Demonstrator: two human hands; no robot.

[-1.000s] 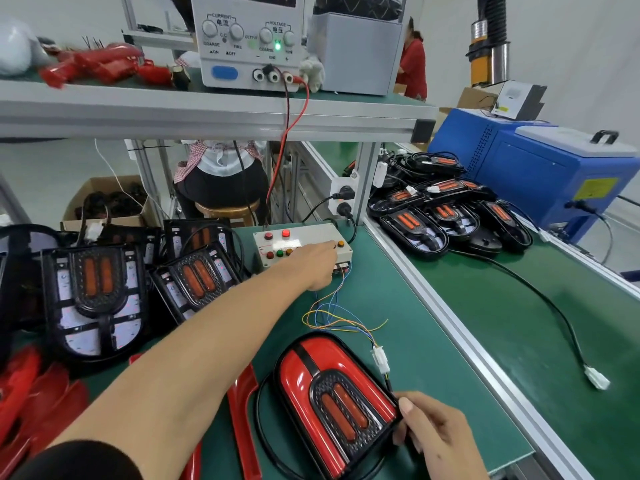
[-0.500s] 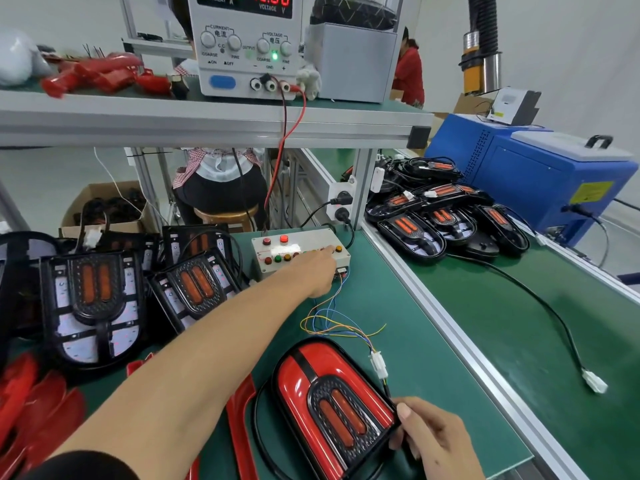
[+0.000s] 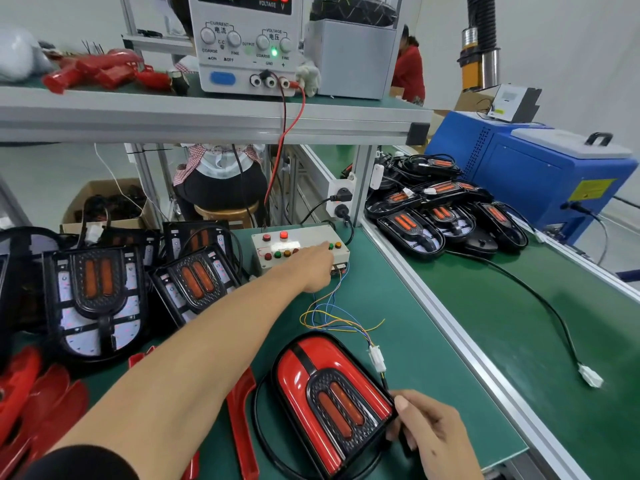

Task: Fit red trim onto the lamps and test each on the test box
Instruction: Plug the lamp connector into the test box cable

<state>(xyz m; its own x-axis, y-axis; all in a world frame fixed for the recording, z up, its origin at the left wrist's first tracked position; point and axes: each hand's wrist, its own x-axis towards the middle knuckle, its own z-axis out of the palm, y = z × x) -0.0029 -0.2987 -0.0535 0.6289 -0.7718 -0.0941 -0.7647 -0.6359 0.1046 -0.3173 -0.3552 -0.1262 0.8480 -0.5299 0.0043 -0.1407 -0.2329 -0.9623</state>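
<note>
Left hand reaching onto test box, fingertips hiding the button beneath. Power supply display cut off by the top edge, digits only partly readable. Red-trimmed lamp near corner covered by right hand.

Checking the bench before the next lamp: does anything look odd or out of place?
Only small things. A loose white connector on a black cable lies unplugged on the right-hand belt. A red trim strip lies loose beside the lamp under test. Nothing looks damaged.
</note>
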